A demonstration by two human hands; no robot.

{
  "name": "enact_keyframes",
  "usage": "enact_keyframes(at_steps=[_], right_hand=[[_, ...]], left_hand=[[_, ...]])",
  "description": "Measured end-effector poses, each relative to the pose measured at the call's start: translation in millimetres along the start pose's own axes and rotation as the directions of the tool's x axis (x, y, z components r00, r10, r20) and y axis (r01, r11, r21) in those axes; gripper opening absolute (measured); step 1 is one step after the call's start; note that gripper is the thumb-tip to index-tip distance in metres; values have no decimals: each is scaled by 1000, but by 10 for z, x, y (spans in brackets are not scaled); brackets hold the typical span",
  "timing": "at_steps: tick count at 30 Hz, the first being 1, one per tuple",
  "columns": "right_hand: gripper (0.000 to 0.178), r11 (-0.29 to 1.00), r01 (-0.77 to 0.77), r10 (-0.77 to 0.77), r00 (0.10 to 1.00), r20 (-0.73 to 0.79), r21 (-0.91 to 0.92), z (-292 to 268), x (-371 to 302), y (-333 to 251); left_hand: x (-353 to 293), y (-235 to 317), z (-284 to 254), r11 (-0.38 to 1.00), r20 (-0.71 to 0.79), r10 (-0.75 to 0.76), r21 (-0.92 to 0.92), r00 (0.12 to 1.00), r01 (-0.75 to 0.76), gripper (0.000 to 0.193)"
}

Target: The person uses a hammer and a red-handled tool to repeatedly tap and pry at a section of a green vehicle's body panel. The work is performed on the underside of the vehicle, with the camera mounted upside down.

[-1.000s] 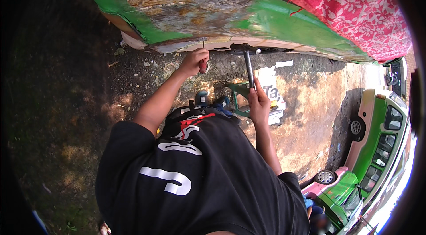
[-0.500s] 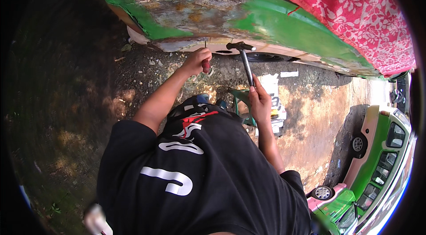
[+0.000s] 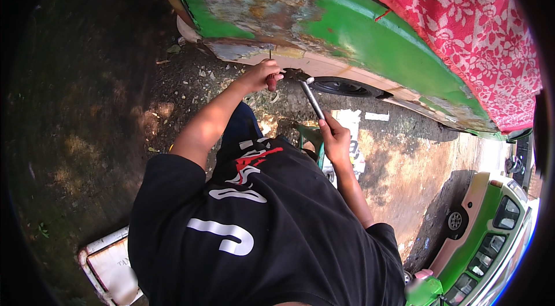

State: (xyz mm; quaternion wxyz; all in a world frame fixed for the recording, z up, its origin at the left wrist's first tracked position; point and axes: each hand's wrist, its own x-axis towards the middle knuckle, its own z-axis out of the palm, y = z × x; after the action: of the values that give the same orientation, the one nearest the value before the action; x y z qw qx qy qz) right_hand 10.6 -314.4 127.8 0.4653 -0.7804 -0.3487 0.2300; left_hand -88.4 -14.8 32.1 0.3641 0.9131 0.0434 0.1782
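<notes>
My left hand [image 3: 258, 77] is closed around a screwdriver [image 3: 271, 83] with a red handle. Its thin shaft points away from me and its tip meets the lower edge of a vehicle's body panel [image 3: 272, 11], green with patches of bare, rusty metal. In my right hand [image 3: 336, 140] is a hammer [image 3: 313, 101], gripped by the dark lower end of its silver handle. The dark hammer head is just right of the screwdriver handle, with a small gap between them.
A red cloth with white flowers [image 3: 457, 34] drapes over the vehicle, above a dark wheel [image 3: 347, 87]. White paper sacking [image 3: 350, 126] lies on the dirt ground near my right hand. A rust-edged white panel [image 3: 110, 265] lies lower left. A green and pink van [image 3: 483, 231] stands at right.
The hammer head has swung left and toward me, closer to the screwdriver handle. My left hand still holds the screwdriver at the panel edge. The view has shifted, showing the white panel at lower left.
</notes>
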Motion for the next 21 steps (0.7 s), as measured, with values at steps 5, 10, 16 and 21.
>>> enact_keyframes(at_steps=[5, 10, 16, 21], right_hand=[[26, 994, 56, -51, 997, 56, -91, 79, -51, 30], [23, 993, 106, -101, 991, 88, -57, 220, -133, 150], [23, 997, 13, -6, 995, 102, -71, 236, -159, 168], [25, 998, -38, 42, 996, 80, -53, 215, -180, 176]], left_hand=[[-20, -246, -28, 999, 106, 43, 16, 993, -45, 20], [44, -206, -7, 998, 70, 60, -31, 996, -58, 31], [-51, -332, 84, 984, 38, 172, 46, 984, -174, 34], [-40, -241, 119, 978, -10, 199, 66, 980, -198, 31]])
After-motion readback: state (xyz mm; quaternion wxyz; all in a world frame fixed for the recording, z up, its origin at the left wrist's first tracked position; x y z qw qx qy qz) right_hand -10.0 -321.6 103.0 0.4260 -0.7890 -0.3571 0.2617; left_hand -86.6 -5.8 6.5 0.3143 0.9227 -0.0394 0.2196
